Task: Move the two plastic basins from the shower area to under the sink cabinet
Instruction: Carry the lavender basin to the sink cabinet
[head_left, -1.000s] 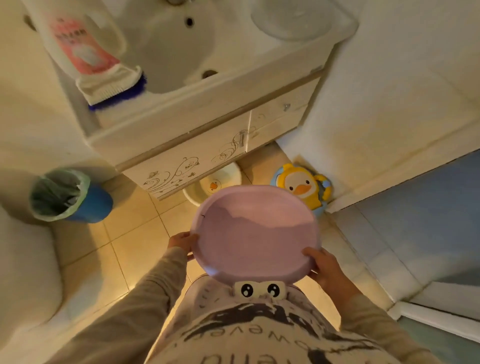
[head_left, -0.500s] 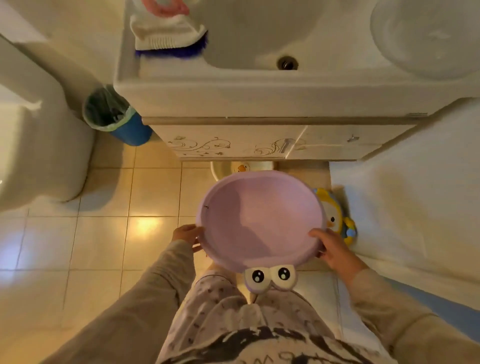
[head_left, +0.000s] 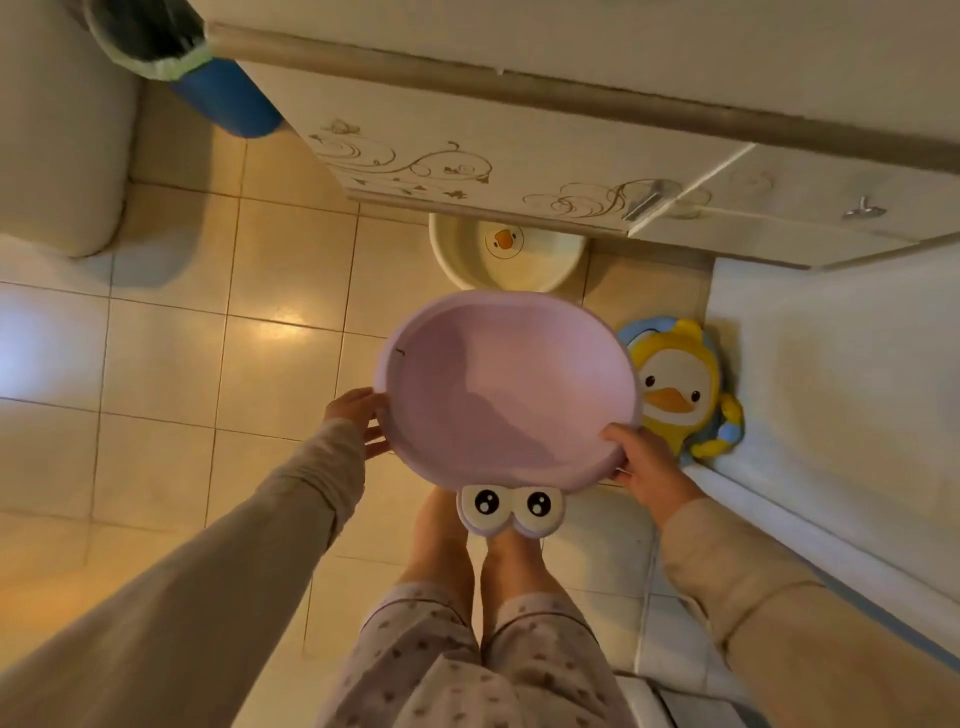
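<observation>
The view had dropped closer to the sink cabinet (head_left: 519, 156), its countertop now out of frame. The cream basin (head_left: 506, 254) sat half under its lower edge, open floor tiles (head_left: 166, 364) spreading leftward. The pink basin (head_left: 506, 389) hung above the feet, left hand (head_left: 358, 418) and right hand (head_left: 641, 462) each clasping opposite rims.

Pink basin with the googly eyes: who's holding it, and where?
Both hands hold the pink basin by its rim: left hand at the left edge, right hand at the lower right edge, fingers over the rim.
</observation>
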